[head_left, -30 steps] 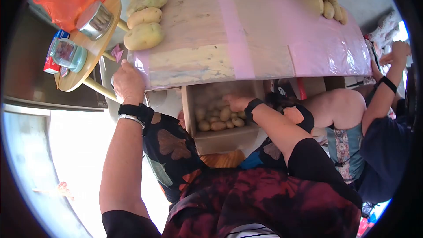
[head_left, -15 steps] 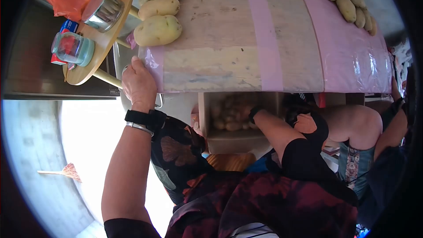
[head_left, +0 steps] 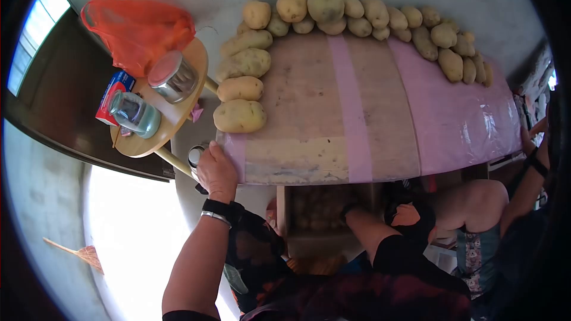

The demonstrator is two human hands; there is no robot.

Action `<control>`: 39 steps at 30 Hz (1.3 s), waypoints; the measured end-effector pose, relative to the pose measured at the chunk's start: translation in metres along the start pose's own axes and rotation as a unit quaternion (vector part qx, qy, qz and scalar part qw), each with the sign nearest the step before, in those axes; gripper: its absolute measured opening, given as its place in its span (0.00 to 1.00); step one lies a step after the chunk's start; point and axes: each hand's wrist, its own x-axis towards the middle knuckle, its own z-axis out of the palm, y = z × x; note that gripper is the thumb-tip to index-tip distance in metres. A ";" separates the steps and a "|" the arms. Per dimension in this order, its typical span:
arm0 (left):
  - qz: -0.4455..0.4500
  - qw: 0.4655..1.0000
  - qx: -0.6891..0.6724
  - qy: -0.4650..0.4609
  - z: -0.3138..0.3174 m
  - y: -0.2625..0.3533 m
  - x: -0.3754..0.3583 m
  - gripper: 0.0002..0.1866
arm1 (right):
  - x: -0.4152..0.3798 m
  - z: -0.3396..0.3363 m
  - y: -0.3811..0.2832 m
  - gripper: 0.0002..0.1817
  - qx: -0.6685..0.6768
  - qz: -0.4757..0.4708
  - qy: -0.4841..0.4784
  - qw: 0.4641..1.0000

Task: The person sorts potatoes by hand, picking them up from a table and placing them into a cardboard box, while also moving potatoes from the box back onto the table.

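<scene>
My left hand (head_left: 216,172) grips the front left corner of a low table (head_left: 297,107), thumb on top. The table's board is patched with pink tape. My right arm reaches under the front edge into a box (head_left: 315,245) that holds many potatoes (head_left: 315,209). Of my right hand (head_left: 351,209) only the banded wrist shows clearly; its fingers are lost in the shadow of the box. Larger potatoes (head_left: 240,116) line the table's left side, and more potatoes (head_left: 375,13) run along the back edge, some stacked.
On the left stands a small round stool (head_left: 141,142) with a metal-sided jar (head_left: 173,78), a glass jar (head_left: 135,114), a red and blue box (head_left: 113,96) and a red plastic bag (head_left: 140,30). Another person's arm (head_left: 526,187) and bare knee are close on the right. A broom (head_left: 89,255) lies further left.
My view has tilted up, so the whole row of potatoes along the back now shows. My left hand keeps its hold on the table corner, and my right arm stays in the box.
</scene>
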 end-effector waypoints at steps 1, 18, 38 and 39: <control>0.002 1.000 0.001 -0.004 -0.001 0.000 -0.001 0.26 | -0.001 0.001 0.000 0.36 0.020 0.000 0.005 1.000; 0.000 1.000 0.002 0.001 0.001 0.001 -0.002 0.26 | -0.217 -0.130 -0.151 0.34 0.723 -0.203 0.037 0.659; -0.035 0.999 -0.029 -0.020 -0.007 0.007 -0.006 0.26 | -0.186 -0.206 -0.134 0.15 0.810 -0.146 0.278 0.495; -0.034 0.999 -0.024 -0.020 -0.008 0.007 -0.006 0.26 | -0.189 -0.206 -0.136 0.15 0.811 -0.145 0.277 0.495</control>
